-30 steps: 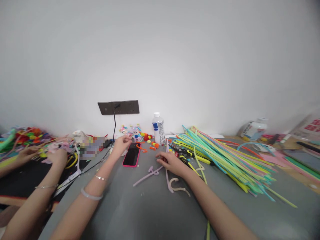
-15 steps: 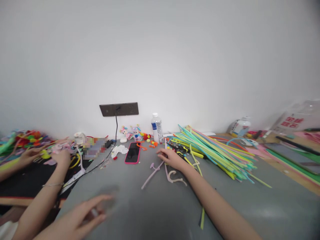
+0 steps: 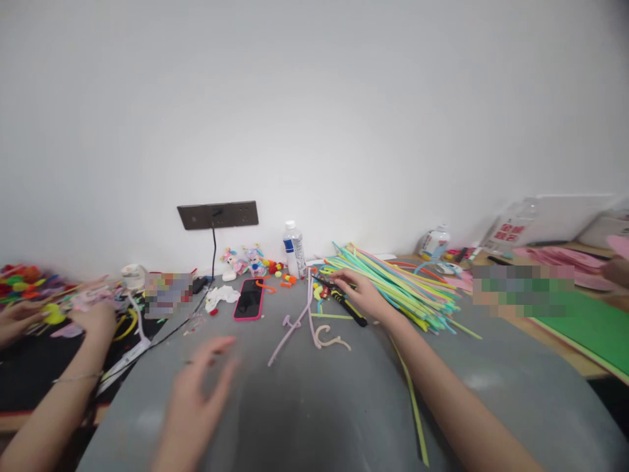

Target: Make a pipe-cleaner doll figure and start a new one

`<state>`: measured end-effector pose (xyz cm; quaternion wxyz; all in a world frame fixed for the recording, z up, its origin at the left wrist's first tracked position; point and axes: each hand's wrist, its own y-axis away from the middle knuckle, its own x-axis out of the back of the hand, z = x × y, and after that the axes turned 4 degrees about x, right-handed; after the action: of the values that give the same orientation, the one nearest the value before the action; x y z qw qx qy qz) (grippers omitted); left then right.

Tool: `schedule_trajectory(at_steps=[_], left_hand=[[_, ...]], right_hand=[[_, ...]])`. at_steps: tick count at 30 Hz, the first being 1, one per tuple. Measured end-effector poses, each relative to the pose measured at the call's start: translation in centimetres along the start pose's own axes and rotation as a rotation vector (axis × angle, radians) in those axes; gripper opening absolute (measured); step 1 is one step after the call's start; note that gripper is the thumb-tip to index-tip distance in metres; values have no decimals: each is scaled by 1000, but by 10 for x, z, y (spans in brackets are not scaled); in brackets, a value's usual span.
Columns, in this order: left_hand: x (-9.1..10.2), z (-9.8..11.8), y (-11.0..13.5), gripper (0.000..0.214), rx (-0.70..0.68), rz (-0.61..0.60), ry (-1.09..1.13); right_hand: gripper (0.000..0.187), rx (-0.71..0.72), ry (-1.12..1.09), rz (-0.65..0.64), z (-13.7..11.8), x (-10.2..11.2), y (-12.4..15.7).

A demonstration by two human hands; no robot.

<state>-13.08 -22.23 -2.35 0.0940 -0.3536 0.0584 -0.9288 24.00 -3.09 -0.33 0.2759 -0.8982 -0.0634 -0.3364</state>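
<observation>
My right hand [image 3: 362, 294] is over the middle of the grey table, fingers bent around the upper part of black-and-yellow pliers [image 3: 350, 309]. One handle of the pliers slants below the fingers; the other is mostly hidden. My left hand [image 3: 199, 387] hangs over the near left of the table, blurred, fingers apart and holding nothing. Twisted lilac pipe cleaners [image 3: 310, 311] lie left of the pliers, with a curled cream pipe cleaner [image 3: 334, 337] beside them. A large bundle of green, yellow and blue pipe cleaners [image 3: 407, 292] lies behind my right hand.
A pink-cased phone [image 3: 249, 300], crumpled tissue [image 3: 221, 298] and water bottle [image 3: 293, 252] stand or lie toward the wall. At left, another person's hands [image 3: 95, 321] work over a black mat [image 3: 24, 373]. Green sheets [image 3: 590, 328] lie at right. A black cable [image 3: 214, 252] hangs from the socket.
My right hand has moved from the lilac pipe cleaners to the pliers, which have turned. My left hand has swung right and its fingers point more upward. The view has shifted right.
</observation>
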Motion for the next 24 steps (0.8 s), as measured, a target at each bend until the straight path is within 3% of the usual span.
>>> schedule_trajectory(at_steps=[3, 5, 6, 9, 13, 16, 21, 24], left_hand=[[-44, 36, -28, 39, -42, -181, -28], [-61, 47, -34, 39, 3, -254, -85], [-66, 48, -35, 39, 23, -288, -119], [-69, 46, -44, 35, 43, -350, -230], [-70, 49, -70, 28, 6, -473, -225], [-73, 58, -89, 46, 0, -515, -109], [-76, 68, -116, 29, -49, -533, -49], [-82, 68, -134, 22, -20, -467, 81]], right_hand=[[28, -128, 150, 38, 2, 27, 12], [28, -304, 297, -6, 3, 43, 28], [29, -528, 459, -185, 4, 49, 36], [30, -719, 497, -402, 5, 54, 54], [36, -723, 384, -493, 1, 40, 53], [37, -655, 279, -474, -4, 31, 39], [26, -531, 156, -260, -8, 32, 12], [17, -429, 84, -80, -7, 30, -7]])
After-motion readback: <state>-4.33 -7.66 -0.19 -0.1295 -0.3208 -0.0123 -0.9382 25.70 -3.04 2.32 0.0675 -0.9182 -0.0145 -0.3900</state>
